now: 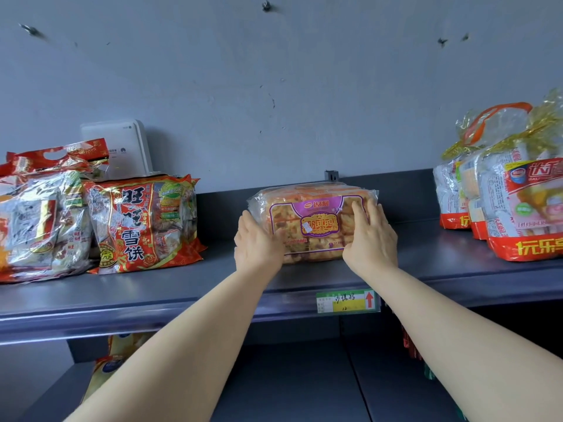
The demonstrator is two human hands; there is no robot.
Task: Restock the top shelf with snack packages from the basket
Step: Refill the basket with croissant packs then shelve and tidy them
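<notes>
The snack package [316, 222] stands mid top shelf [210, 278], back from the front edge. The left grip [259, 243] and right grip [370, 239] clasp its ends. Bare shelf separates it from the red bags [146, 223] on the left and the clear bags [515, 208] on the right.

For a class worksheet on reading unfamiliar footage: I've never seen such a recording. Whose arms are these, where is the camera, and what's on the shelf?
No machine here: a person wears one camera on the head, so you see their own bare arms. The left hand and right hand hold a clear plastic packet of orange-brown snacks with a purple label by its sides, on the dark grey metal shelf. Red-and-silver cracker bags sit left, clear red-bottomed bags right.
</notes>
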